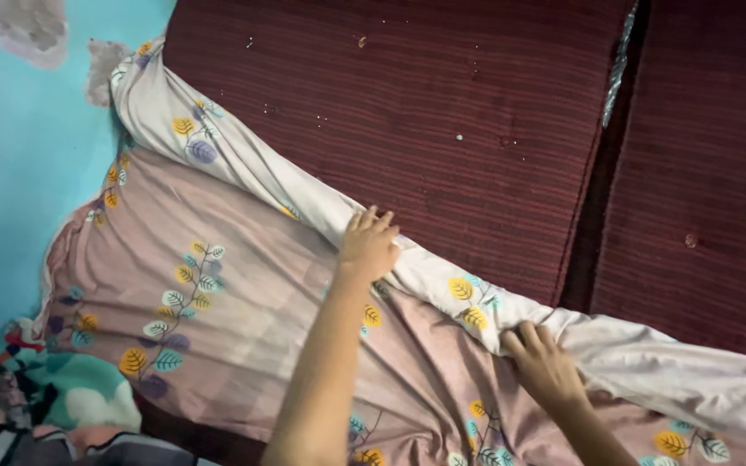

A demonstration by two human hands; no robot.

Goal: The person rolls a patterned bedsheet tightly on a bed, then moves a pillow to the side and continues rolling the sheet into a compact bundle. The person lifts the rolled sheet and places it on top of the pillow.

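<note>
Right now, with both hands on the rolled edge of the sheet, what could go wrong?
1. The left hand lies flat on the sheet, so the rolled edge may slip back.
2. The right hand grips only one spot; pulling there could bunch the fabric.
3. Small crumbs on the mattress may get trapped underneath.

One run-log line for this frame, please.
left hand: flat on bedsheet's rolled edge | right hand: gripping same edge | sheet: pink, leaf print, partly over maroon mattress | wall: blue

Soft, even indoor light on your view, no hard shadows, no glare, slightly dim at the lower left corner, mild softness throughout, your forearms a little blurred.
</note>
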